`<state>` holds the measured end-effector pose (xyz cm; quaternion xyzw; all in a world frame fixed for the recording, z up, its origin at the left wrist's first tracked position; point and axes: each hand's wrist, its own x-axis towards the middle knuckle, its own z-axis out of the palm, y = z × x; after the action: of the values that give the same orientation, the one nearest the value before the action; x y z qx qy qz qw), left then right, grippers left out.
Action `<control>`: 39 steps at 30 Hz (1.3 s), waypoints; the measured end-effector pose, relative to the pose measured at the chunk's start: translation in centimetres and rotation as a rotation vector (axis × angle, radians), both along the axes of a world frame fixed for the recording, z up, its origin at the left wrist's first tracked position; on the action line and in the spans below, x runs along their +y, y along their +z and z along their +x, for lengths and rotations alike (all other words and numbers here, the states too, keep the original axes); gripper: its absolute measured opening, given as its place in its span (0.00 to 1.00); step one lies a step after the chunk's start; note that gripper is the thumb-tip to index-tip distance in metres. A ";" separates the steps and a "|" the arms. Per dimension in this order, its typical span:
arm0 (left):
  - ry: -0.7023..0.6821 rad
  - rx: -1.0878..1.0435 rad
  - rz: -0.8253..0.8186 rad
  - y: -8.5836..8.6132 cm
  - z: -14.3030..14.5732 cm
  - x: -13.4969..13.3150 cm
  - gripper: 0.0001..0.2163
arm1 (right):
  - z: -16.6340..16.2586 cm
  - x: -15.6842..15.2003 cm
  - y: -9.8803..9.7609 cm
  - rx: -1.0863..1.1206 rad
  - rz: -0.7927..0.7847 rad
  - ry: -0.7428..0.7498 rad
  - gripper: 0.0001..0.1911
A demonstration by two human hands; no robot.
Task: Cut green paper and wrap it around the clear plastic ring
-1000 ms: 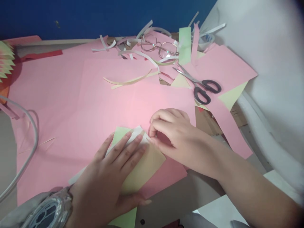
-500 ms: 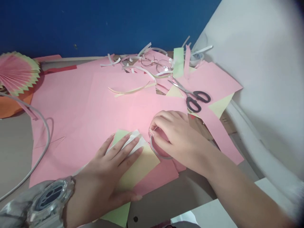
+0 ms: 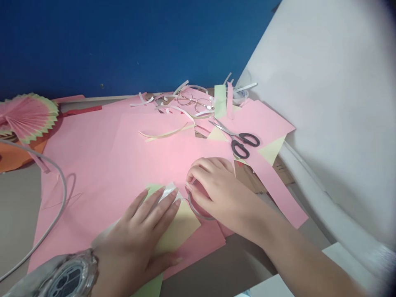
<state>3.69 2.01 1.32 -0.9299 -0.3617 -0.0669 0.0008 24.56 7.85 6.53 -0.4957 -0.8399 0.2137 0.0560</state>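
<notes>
Fingers of our left hand are spread flat at lower left of centre, pinning green paper near the top, a white piece peeking between the fingertips, and yellow paper on the right side. They haven't let go, so the layers look steady. Around bottom centre, our right hand is pinched narrow on a thin strip. A second ago no loop showed there; now it bows out just beside the yellow edge. We'd guess its end is properly caught and the pulling-away is underway, but can't tell if the far end's loose. Scissors lie untouched right of centre.
</notes>
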 end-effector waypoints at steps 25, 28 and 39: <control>0.046 -0.079 -0.026 0.0 0.3 0.1 0.31 | 0.0 0.1 -0.2 -0.001 -0.012 -0.004 0.07; 0.058 -0.094 -0.021 0.2 0.6 0.2 0.31 | -0.1 0.1 -0.2 -0.022 -0.007 -0.005 0.07; 0.094 -0.078 -0.151 0.5 0.7 0.0 0.30 | -0.2 0.2 -0.8 0.008 0.053 0.004 0.08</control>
<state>4.38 2.05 1.78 -0.9060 -0.4087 -0.0756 -0.0803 24.33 8.07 5.73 -0.4915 -0.8460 0.1936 0.0721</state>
